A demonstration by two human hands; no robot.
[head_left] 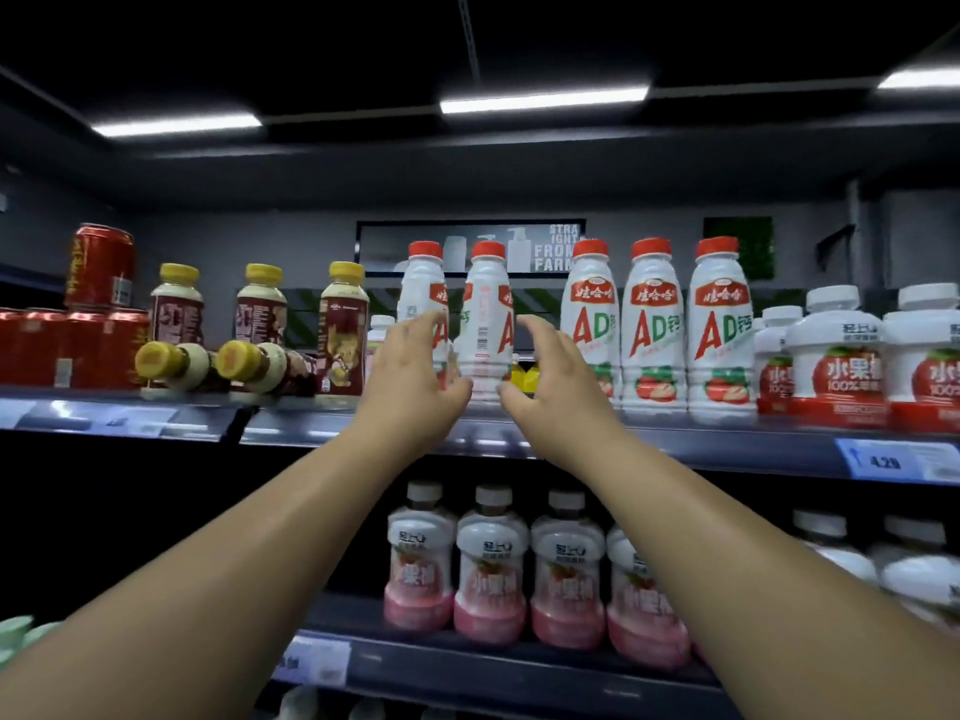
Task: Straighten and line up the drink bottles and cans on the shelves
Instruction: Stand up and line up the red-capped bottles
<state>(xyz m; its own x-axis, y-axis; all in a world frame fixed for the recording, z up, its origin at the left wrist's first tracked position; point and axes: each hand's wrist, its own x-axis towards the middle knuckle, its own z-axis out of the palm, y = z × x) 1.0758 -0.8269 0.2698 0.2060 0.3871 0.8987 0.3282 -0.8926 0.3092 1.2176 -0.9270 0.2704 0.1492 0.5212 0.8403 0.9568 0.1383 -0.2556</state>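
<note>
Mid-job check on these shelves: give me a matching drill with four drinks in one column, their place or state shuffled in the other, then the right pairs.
Things:
1. top red can
2. front yellow-capped bottle
3. second red-capped bottle from the left
4. pink-bottomed bottles

Place or state:
A. lying on its side, cap toward the camera
B. upright in a row on the lower shelf
C. standing on top of other red cans
D. upright, turned so that its barcode faces out

Pairs: 1-C, 2-A, 3-D, 4-B
</note>
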